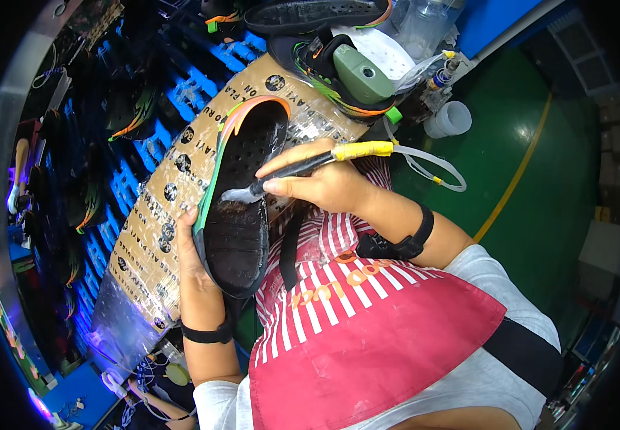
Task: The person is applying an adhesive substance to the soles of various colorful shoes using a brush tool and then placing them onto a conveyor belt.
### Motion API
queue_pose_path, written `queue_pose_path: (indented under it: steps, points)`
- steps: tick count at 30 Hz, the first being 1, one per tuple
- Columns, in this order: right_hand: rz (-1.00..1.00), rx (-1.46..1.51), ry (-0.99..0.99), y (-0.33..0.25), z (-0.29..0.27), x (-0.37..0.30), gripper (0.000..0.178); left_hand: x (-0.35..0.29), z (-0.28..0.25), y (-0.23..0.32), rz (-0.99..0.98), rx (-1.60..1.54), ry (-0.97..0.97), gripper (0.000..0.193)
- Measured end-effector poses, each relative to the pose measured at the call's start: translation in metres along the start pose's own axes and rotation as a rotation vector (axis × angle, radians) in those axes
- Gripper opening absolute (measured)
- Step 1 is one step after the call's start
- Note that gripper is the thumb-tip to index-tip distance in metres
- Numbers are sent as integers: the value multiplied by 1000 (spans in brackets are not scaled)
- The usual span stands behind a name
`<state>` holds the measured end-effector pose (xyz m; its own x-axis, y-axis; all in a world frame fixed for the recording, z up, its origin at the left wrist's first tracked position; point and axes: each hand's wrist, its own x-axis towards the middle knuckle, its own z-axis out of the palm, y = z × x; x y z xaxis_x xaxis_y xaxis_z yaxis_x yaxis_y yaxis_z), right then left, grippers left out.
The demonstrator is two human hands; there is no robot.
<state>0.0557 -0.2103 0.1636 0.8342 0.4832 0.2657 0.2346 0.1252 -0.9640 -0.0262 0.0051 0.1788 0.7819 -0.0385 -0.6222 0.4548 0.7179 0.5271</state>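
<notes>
While my right hand [328, 185] pinches a brush [288, 172] with a yellow-taped handle, its wet tip rests on the shoe sole [242, 193] at the centre of the frame, so I judge the coating step to be midway. My left hand [194, 247] is wrapped around the sole's lower left edge, holding it tilted, underside up. The sole is black, perforated in its upper half, with a green and orange rim; it gleams wet along its right side and around the middle. Next, I think, I need even strokes over the duller patches, keeping the bristles inside the rim. A cardboard sheet [154, 215] lies beneath, and a lasted shoe [345, 75] sits in the upper middle.
</notes>
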Motion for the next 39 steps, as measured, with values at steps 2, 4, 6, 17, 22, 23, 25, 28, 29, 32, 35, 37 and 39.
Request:
queue_pose_path:
  steps: [2, 4, 6, 17, 22, 23, 25, 28, 29, 32, 35, 37, 39]
  points:
    - [-92, -21, 40, 3, -1, 1, 19, 0, 1, -3, 29, 8, 27, 51]
    - [-90, -80, 113, 4, 1, 0, 19, -1, 2, -6, 76, -10, 67, 52]
    - [-267, -262, 326, 5, 5, 1, 19, -1, 5, -8, 89, -12, -13, 56]
    - [-366, -72, 230, -22, -13, 2, 23, 1, -7, -11, 274, -322, -395, 55]
    - [-284, -83, 356, -33, -46, -1, 24, -3, 0, -15, 258, -576, -436, 48]
    - [-297, -88, 388, -35, -52, -2, 24, -5, 9, -15, 312, -485, -427, 48]
    - [-281, -66, 415, -42, -62, -4, 24, -9, 33, -14, 491, -177, -387, 49]
    - [-202, -50, 421, -48, -82, -11, 22, -3, 85, 9, 586, 102, -104, 67]
    - [-199, -38, 429, -51, -87, -13, 22, -5, 102, 16, 608, 137, -282, 68]
    - [-200, -77, 490, -54, -106, -17, 22, 15, 170, 48, 588, 149, -616, 68]
    - [-176, -165, 574, -55, -125, -25, 22, 52, 268, 92, 666, 219, -749, 62]
    - [-68, 4, 592, -57, -134, -29, 21, 84, 349, 132, 335, 300, -1381, 51]
    - [-79, -12, 635, -57, -143, -32, 21, 125, 430, 152, 601, 130, -943, 45]
